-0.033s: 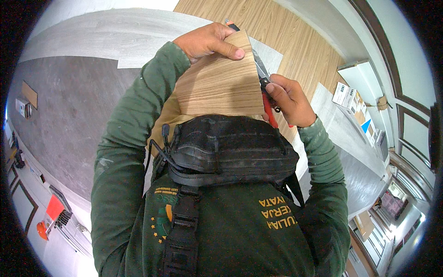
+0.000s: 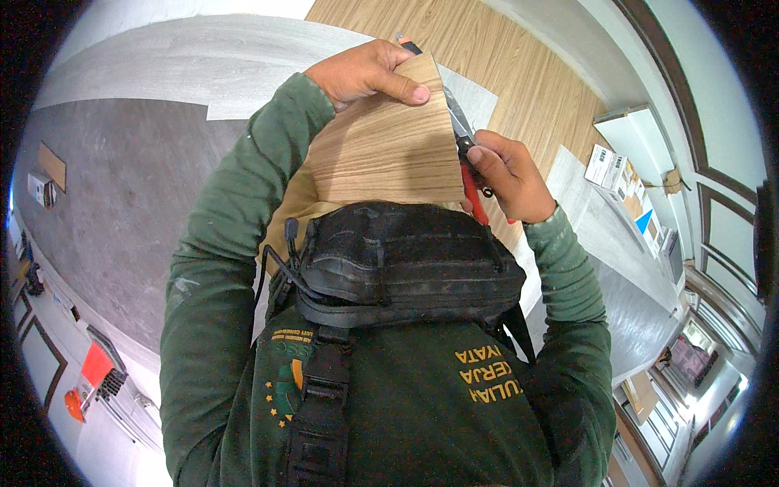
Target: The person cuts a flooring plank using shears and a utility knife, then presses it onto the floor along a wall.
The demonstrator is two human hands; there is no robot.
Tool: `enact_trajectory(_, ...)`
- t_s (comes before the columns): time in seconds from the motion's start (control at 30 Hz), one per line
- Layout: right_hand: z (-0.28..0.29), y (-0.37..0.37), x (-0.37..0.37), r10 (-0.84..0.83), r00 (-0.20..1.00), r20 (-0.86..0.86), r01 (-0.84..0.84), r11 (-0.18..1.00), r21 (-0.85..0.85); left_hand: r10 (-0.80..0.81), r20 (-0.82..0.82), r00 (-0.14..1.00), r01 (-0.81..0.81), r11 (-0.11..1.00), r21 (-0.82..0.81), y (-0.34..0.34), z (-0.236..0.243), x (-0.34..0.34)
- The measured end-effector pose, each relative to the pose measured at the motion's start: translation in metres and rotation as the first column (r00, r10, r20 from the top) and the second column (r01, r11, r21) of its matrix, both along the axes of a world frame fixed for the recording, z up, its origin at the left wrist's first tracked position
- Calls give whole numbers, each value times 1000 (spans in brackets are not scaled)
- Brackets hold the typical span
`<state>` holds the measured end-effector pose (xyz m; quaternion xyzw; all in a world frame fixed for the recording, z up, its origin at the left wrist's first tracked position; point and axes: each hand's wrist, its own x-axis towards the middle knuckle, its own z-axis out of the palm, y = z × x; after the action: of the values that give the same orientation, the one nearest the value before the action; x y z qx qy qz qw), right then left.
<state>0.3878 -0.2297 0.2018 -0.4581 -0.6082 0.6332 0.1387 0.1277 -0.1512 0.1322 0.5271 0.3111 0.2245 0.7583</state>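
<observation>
My left hand [image 2: 377, 77] grips a wood-look board piece [image 2: 377, 154] near its top corner, thumb on its face. Behind that corner pokes the tip of an orange and black object [image 2: 408, 45], mostly hidden. My right hand [image 2: 507, 174] is closed on a metal-bladed tool [image 2: 457, 108] with black and red handles, whose blades lie along the board's right edge, partly behind it. A black bag [image 2: 398, 260] strapped to my front sits just below the board.
Wood-look flooring [image 2: 535, 65] and pale grey planks [image 2: 138, 57] lie ahead, beside a grey bare floor [image 2: 122, 211]. Cartons [image 2: 617, 178] and a white panel [image 2: 629, 130] sit at the right wall. An orange tool [image 2: 77, 402] lies at lower left.
</observation>
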Motion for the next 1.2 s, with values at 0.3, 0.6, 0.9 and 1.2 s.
enact_trajectory(0.3, -6, 2, 3, 17, 999, -35, -17, 1000, 6, -61, 68, 996, 63, 997, -39, 4, -3, -2)
enact_trajectory(0.6, -8, 4, 5, 46, 999, 0, -46, 999, 22, -76, 138, 988, 88, 992, -87, 6, -6, -1)
enact_trajectory(0.9, -14, 7, 7, 68, 997, 36, -72, 992, 100, -91, 149, 985, 103, 992, -72, 8, -9, -2)
enact_trajectory(1.2, -10, 5, 2, 50, 997, -64, -52, 998, -23, -45, 193, 980, 67, 991, -113, 6, -14, -1)
